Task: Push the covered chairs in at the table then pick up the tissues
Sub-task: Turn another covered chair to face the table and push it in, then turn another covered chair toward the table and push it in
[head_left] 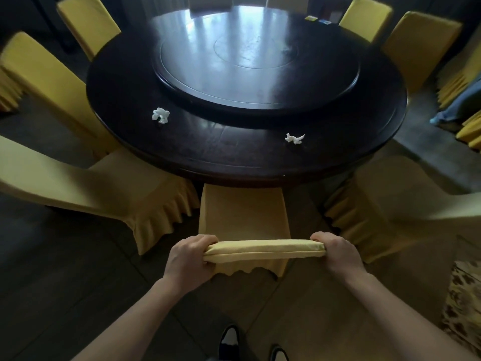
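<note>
Gripping the chair (244, 217) backrest ends, lower centre: left hand (190, 259) and right hand (338, 254), fingers curled over. Seat front under table (234, 162) edge. Two tissues (160, 115) (294, 138) on tabletop, mid-frame.

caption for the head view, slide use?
Both hands grip the covered chair's top; two tissues wait on the table.

Two tissues (160, 115) (294, 138) on table (208, 149); chair (244, 214) before it.
</note>
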